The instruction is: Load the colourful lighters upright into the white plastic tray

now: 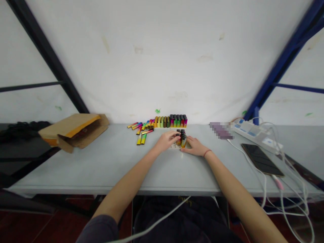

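In the head view, a small cluster of lighters [183,141] with black tops and shiny coloured bodies stands upright between my hands. It rests on a white base [175,146] that is partly covered by my left hand. My left hand [167,140] reaches in from the left, its thumb and fingers closed at a lighter in the cluster. Against the right side of the same cluster, my right hand [196,147] has its thumb in front and its fingers behind, gripping it. The fingertips are partly hidden.
Behind stand a block of black-topped lighters [178,120] and a row of yellow and green pieces [162,122]. Loose shiny coloured pieces [141,138] lie left. A paper bag [78,130] is farther left; a phone [262,160], power strip [257,135] and white cables are right.
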Tool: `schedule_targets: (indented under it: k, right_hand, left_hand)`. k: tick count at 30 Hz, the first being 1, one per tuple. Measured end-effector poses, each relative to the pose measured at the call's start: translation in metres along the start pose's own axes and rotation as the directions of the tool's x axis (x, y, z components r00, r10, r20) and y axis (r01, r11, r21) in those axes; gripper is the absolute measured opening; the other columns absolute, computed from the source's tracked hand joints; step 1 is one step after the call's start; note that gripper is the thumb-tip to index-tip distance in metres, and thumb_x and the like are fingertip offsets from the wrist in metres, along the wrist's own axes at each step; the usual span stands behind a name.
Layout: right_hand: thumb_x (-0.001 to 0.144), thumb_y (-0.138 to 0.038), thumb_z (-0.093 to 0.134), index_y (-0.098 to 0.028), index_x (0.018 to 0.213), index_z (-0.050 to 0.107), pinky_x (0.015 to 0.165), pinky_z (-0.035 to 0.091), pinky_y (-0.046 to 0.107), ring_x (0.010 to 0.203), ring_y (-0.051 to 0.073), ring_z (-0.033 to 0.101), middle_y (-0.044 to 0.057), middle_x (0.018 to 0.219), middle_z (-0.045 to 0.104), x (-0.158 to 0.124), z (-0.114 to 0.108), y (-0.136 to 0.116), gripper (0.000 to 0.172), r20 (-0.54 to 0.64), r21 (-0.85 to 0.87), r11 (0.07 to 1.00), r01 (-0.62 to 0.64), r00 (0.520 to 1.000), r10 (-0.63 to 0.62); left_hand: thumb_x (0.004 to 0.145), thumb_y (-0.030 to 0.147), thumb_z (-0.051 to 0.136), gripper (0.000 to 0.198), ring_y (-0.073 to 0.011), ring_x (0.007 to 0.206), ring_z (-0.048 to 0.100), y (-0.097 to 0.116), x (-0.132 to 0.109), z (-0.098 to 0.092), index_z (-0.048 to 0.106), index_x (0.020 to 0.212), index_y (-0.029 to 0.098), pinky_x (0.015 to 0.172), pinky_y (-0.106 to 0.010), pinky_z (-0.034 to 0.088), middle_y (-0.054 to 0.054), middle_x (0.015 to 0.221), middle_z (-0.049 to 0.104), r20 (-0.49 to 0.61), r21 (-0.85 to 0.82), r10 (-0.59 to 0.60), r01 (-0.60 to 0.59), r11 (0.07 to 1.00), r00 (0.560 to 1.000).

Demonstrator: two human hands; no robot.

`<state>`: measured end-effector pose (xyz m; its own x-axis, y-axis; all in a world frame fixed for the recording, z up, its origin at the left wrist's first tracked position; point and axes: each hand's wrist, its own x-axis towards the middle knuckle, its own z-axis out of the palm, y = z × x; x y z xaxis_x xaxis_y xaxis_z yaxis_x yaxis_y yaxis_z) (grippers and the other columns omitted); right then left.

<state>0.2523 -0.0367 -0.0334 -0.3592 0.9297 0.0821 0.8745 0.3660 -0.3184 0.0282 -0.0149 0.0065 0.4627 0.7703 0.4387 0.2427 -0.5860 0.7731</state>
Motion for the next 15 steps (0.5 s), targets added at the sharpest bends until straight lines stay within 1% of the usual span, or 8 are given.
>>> schedule_targets:
  k: [3, 6, 8, 11, 12, 13, 14, 15]
  right_hand:
    - [0.091, -0.069, 0.059, -0.017, 0.15, 0.051, 0.119, 0.035, 0.052, 0.144, 0.037, 0.047, 0.019, 0.155, 0.051, 0.0, 0.0, 0.0, 0.079, 0.002, 0.0, 1.0, -0.002, 1.0, 0.002]
    - [0.09, -0.069, 0.059, -0.017, 0.151, 0.05, 0.119, 0.035, 0.052, 0.145, 0.037, 0.046, 0.019, 0.156, 0.051, 0.0, 0.0, 0.0, 0.08, -0.004, 0.0, 1.0, 0.008, 1.0, -0.008]
    - [0.09, -0.069, 0.059, -0.018, 0.15, 0.051, 0.118, 0.036, 0.053, 0.144, 0.038, 0.047, 0.019, 0.156, 0.051, 0.001, 0.001, 0.0, 0.079, -0.007, -0.002, 1.0, 0.009, 1.0, -0.009]
    - [0.09, -0.07, 0.059, -0.017, 0.148, 0.054, 0.118, 0.036, 0.054, 0.143, 0.038, 0.047, 0.02, 0.155, 0.052, 0.002, 0.002, 0.0, 0.078, -0.01, -0.005, 1.0, 0.0, 1.0, 0.0]
    - [0.09, -0.07, 0.059, -0.017, 0.148, 0.054, 0.118, 0.036, 0.055, 0.144, 0.038, 0.047, 0.02, 0.155, 0.051, 0.002, 0.002, 0.001, 0.079, -0.009, -0.006, 1.0, 0.0, 1.0, 0.0]
    - [0.09, -0.07, 0.058, -0.016, 0.148, 0.053, 0.118, 0.036, 0.055, 0.144, 0.038, 0.047, 0.021, 0.155, 0.051, 0.002, 0.002, 0.001, 0.079, -0.007, -0.006, 1.0, 0.002, 1.0, -0.002]
    - [0.09, -0.071, 0.058, -0.016, 0.149, 0.053, 0.118, 0.036, 0.055, 0.144, 0.038, 0.046, 0.021, 0.156, 0.051, 0.002, 0.002, 0.001, 0.08, -0.003, -0.007, 1.0, 0.004, 1.0, -0.004]
    - [0.09, -0.071, 0.058, -0.016, 0.149, 0.053, 0.118, 0.035, 0.055, 0.144, 0.038, 0.046, 0.021, 0.156, 0.051, 0.001, 0.002, 0.001, 0.08, 0.0, -0.007, 1.0, 0.005, 1.0, -0.005]
  left_hand:
    - [0.088, 0.033, 0.069, 0.02, -0.0214, 0.093, 0.07, -0.002, -0.002, 0.0, 0.077, 0.102, 0.02, 0.088, -0.033, 0.057, -0.009, 0.108, 0.076, 0.039, 0.053, 0.007, -0.009, 0.999, 0.999]
    - [0.09, 0.032, 0.067, 0.024, -0.0192, 0.088, 0.069, -0.003, -0.003, 0.001, 0.074, 0.111, 0.021, 0.089, -0.033, 0.057, -0.008, 0.114, 0.074, 0.03, 0.097, 0.028, -0.031, 0.995, 0.999]
    - [0.09, 0.032, 0.068, 0.027, -0.02, 0.093, 0.069, -0.001, -0.004, 0.0, 0.073, 0.114, 0.022, 0.093, -0.034, 0.056, -0.008, 0.116, 0.073, 0.005, 0.142, 0.064, -0.064, 0.988, 0.998]
    - [0.09, 0.032, 0.068, 0.024, -0.0228, 0.104, 0.067, 0.0, -0.002, -0.003, 0.073, 0.112, 0.022, 0.1, -0.035, 0.052, -0.009, 0.114, 0.071, -0.031, 0.229, 0.108, -0.098, 0.968, 0.994]
    - [0.092, 0.032, 0.065, 0.022, -0.0233, 0.105, 0.067, 0.0, -0.001, -0.006, 0.073, 0.11, 0.022, 0.101, -0.035, 0.051, -0.009, 0.111, 0.071, -0.055, 0.269, 0.093, -0.075, 0.96, 0.994]
    - [0.094, 0.031, 0.062, 0.02, -0.0238, 0.104, 0.067, -0.002, 0.0, -0.011, 0.073, 0.108, 0.022, 0.101, -0.035, 0.051, -0.009, 0.107, 0.071, -0.095, 0.317, 0.059, -0.026, 0.948, 0.994]
    - [0.095, 0.029, 0.059, 0.019, -0.0246, 0.103, 0.067, -0.006, 0.002, -0.017, 0.072, 0.105, 0.021, 0.1, -0.035, 0.05, -0.01, 0.103, 0.071, -0.149, 0.371, 0.008, 0.048, 0.927, 0.989]
    - [0.095, 0.026, 0.057, 0.018, -0.0259, 0.102, 0.067, -0.01, 0.003, -0.025, 0.072, 0.101, 0.021, 0.099, -0.036, 0.05, -0.011, 0.1, 0.071, -0.218, 0.425, -0.054, 0.145, 0.893, 0.974]
